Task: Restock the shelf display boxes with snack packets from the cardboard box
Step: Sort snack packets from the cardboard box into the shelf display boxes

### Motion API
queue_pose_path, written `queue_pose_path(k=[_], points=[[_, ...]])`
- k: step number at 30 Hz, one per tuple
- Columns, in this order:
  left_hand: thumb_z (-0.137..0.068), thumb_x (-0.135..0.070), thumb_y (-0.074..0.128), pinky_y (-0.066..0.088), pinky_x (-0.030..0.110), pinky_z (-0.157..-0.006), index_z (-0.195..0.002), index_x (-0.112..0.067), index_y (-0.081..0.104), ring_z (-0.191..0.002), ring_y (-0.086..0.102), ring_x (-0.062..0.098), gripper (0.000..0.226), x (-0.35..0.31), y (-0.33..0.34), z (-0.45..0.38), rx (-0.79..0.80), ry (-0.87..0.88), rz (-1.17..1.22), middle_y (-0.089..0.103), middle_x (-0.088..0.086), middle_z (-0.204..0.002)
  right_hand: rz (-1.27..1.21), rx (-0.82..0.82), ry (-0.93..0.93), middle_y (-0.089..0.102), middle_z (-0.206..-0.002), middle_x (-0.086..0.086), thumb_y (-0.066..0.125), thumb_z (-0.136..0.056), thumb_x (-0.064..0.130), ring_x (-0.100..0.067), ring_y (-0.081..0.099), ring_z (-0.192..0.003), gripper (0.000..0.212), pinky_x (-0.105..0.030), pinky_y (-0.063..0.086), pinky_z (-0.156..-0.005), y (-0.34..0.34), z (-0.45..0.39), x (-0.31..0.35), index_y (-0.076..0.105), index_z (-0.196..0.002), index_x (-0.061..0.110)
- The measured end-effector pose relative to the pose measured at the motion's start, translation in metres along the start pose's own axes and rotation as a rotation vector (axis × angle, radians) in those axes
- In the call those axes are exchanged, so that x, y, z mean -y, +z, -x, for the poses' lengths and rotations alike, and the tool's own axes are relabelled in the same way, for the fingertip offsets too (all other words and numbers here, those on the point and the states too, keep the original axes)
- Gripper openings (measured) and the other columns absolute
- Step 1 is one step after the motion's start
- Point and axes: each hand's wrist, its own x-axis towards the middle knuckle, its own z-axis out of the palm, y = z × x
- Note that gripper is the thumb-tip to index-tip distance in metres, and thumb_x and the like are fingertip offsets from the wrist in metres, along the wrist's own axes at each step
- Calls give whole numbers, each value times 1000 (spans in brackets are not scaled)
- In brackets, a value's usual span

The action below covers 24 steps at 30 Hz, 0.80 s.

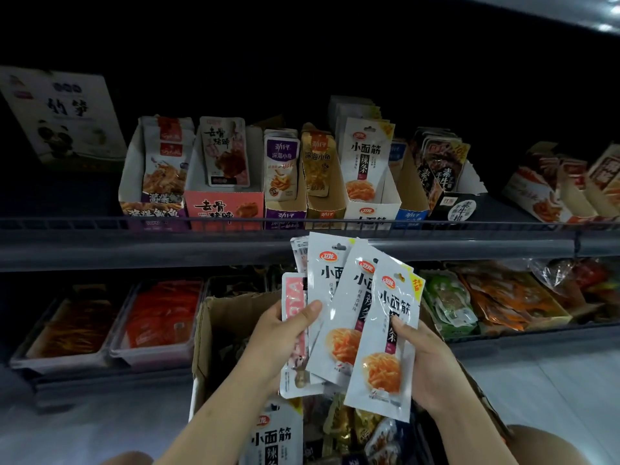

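Note:
My left hand point(285, 333) grips a fanned bunch of white snack packets point(330, 297), with pink-edged ones behind. My right hand point(424, 360) pinches the front white packet point(385, 347) of the same kind, overlapping the fan. Both are held over the open cardboard box point(214, 330), which holds more mixed packets point(339, 427). On the upper shelf stands the matching white display box point(372, 206), with the same packets upright inside, straight above my hands.
Other display boxes flank it: a pink one point(223, 204), a purple one point(285, 213), a black one point(459, 206). A wire rail point(100, 226) edges the shelf front. Trays of red and orange snacks point(161, 317) fill the lower shelf.

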Motion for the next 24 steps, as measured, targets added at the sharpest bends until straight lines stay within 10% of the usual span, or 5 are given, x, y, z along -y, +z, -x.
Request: queue_pose_path(k=[7,17,24], points=[[-67,-37,74,52,52,-94,-112,-9,65,-93,72,32,54,-4,-4,1,84,-34,-153,75,12,-99,181,-67,-87,73,-101,-13,56,-85,5,-29,71,-92,25,-37,57,-66,8,1,14,64,-109,7],[-53,-46,82,50,53,-97,-113,-5,63,-97,70,35,75,-1,-4,2,117,-57,-192,74,16,-102,385,-117,-89,71,-110,4,59,-91,21,-18,64,-109,32,-51,45,-101,25,-10,5,56,-122,24],[-58,-45,78,51,52,-95,-111,-6,64,-95,71,34,67,2,-1,3,121,-62,-199,74,15,-99,392,37,-35,73,-106,-7,61,-80,27,-23,70,-98,39,-37,55,-82,25,-7,13,60,-116,11]])
